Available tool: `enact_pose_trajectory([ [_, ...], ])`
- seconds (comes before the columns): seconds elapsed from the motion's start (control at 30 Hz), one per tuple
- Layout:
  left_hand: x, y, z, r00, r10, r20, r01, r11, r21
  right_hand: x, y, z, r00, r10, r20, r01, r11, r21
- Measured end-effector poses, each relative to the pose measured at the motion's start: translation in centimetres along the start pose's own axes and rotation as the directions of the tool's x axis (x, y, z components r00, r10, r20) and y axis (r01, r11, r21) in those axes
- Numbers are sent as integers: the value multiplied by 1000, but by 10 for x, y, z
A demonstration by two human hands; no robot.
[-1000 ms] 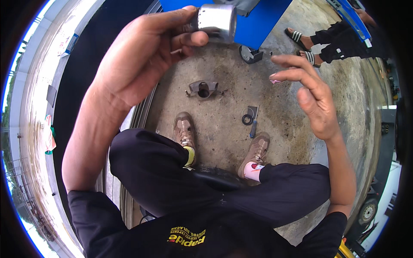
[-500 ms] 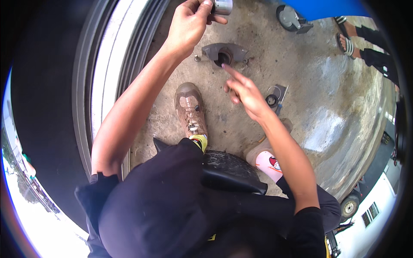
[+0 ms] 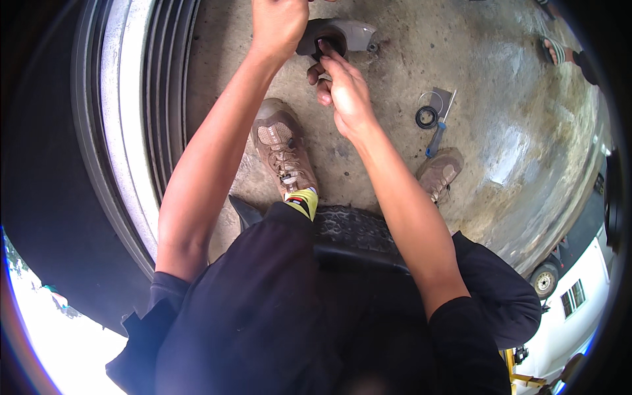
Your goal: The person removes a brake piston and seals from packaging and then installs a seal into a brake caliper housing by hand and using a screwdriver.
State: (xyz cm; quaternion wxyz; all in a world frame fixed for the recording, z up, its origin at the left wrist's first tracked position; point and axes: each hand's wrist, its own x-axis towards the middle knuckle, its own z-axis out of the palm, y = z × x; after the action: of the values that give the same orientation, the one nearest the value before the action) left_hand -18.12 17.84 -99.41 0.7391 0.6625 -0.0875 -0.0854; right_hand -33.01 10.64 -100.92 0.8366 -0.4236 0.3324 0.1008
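Observation:
My left hand (image 3: 280,23) is at the top edge, curled, with most of its fingers cut off by the picture. The silver metal piston seen in its grip half a second ago lies beyond that edge. On the concrete floor rests a grey brake caliper (image 3: 359,36) with a round dark bore, partly covered by my left hand. My right hand (image 3: 345,89) holds nothing; its index finger stretches to the bore's opening and its other fingers are loosely bent. Whether the fingertip touches the bore wall I cannot tell.
To the right on the floor lie a black rubber ring (image 3: 426,117), a thin pale ring, a small dark flat sheet (image 3: 442,99) and a blue-handled screwdriver-like tool (image 3: 434,139). A black tyre (image 3: 352,224) is beneath me. Another person's sandalled foot (image 3: 559,52) stands far right.
My right index finger has moved from just below the caliper to its bore. The view has shifted, so my left hand and the piston sit higher, the piston out of sight.

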Motion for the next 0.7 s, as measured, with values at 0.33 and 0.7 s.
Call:
enact_pose_trajectory([
  [0.33,-4,-4,-3,1000,11,17,-11,999,35,10,-3,-13,989,-86,122,136,859,-494],
  [0.7,-4,-1,-3,999,13,30,-15,999,52,12,-15,-3,994,-24,104,44,980,-196],
])
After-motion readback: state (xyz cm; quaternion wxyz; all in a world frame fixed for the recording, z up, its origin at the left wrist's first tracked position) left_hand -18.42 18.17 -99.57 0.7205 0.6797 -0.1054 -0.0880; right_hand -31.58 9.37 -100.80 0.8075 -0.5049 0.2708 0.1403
